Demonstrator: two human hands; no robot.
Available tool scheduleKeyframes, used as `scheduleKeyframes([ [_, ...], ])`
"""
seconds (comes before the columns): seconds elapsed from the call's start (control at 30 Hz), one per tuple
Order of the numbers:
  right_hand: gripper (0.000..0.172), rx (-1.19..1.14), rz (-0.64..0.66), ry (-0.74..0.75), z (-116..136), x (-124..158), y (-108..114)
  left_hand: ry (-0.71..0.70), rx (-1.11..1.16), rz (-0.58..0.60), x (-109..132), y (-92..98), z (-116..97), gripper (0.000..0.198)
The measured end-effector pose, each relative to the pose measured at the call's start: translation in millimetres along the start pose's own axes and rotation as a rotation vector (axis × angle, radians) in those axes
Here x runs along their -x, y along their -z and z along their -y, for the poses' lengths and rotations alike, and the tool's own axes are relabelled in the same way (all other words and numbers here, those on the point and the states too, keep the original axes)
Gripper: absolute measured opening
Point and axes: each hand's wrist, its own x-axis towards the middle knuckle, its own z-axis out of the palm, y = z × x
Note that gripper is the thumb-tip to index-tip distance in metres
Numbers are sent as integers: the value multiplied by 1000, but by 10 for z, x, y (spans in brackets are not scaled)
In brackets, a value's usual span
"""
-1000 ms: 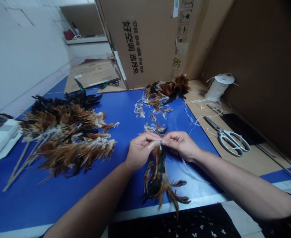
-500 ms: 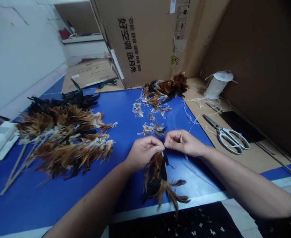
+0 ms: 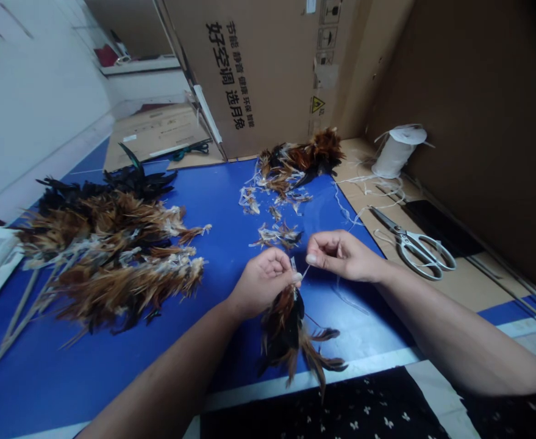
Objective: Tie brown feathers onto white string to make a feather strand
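My left hand (image 3: 265,281) pinches the pale top end of a feather bundle (image 3: 286,332), whose brown and black feathers hang down toward the table's front edge. Just right of it, my right hand (image 3: 343,256) is closed on a thin white string (image 3: 306,272), which stretches taut to the bundle's tied end. Loose feather scraps (image 3: 277,235) lie on the blue table (image 3: 222,201) behind my hands. A large pile of brown and black feather bundles (image 3: 125,262) rests to the left.
More feathers (image 3: 302,160) lie at the back by a cardboard box (image 3: 272,73). On the right, cardboard bears scissors (image 3: 416,247), a white string spool (image 3: 398,152) and thin rods (image 3: 510,292). Sticks (image 3: 25,317) poke out at the left.
My right hand has moved slightly away from my left, and a short length of string now shows between them. The view has shifted a little.
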Motion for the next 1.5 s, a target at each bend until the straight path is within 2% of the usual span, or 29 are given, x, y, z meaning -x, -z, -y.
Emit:
scheduleKeyframes([
  [0.17,39,42,-14,34,0,10,-43,31,-40,9,-23,8,71,25],
  [0.3,28,188,-41,242,-14,-20,-95,58,-59,53,-2,-14,95,22],
  [0.43,22,343,-85,403,-103,-81,-155,75,-44,174,35,-41,83,22],
  [0.5,18,384,-196,435,-141,-104,-168,46,4,166,33,-36,80,23],
  [0.6,15,460,-435,468,-121,-103,-143,2,103,64,1,1,95,25],
  [0.67,15,484,-511,474,-72,-80,-107,-13,150,19,-26,33,118,26],
  [0.73,24,464,-451,450,-32,-53,-80,-31,175,0,-46,57,141,26],
  [0.8,35,431,-309,387,-28,-38,-77,-46,184,-6,-57,68,159,26],
  [0.9,33,391,-179,279,-82,-48,-111,-55,184,-1,-61,71,166,27],
  [1.07,23,250,-205,179,-136,-70,-176,-32,191,29,-60,82,159,29],
  [1.23,17,219,-230,256,-65,-35,-209,-53,198,21,-70,95,151,28],
  [1.37,17,236,-235,291,-55,-27,-208,-67,204,5,-75,97,143,29],
  [1.5,22,277,-244,201,-113,-57,-186,-73,178,32,-64,90,131,28],
])
